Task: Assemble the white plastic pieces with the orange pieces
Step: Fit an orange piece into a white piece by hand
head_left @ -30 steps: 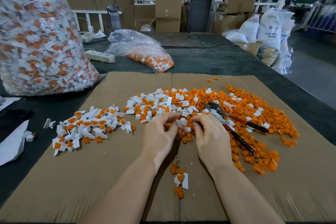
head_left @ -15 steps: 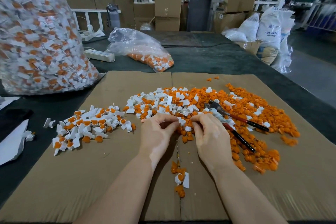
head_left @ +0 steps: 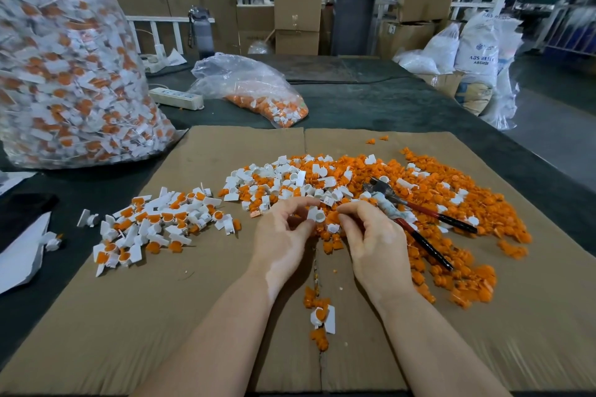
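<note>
Pinching white plastic piece [head_left: 315,214] between thumb and fingertips, left hand [head_left: 283,242] hovers palm-down at near edge of mixed pile [head_left: 371,190] on cardboard sheet [head_left: 193,316]. Right hand [head_left: 375,245] alongside, fingers curled toward orange pieces [head_left: 332,219]; grip there cannot be told. Piece short white tube with flat tab. Assembled pile [head_left: 154,222] lies left.
</note>
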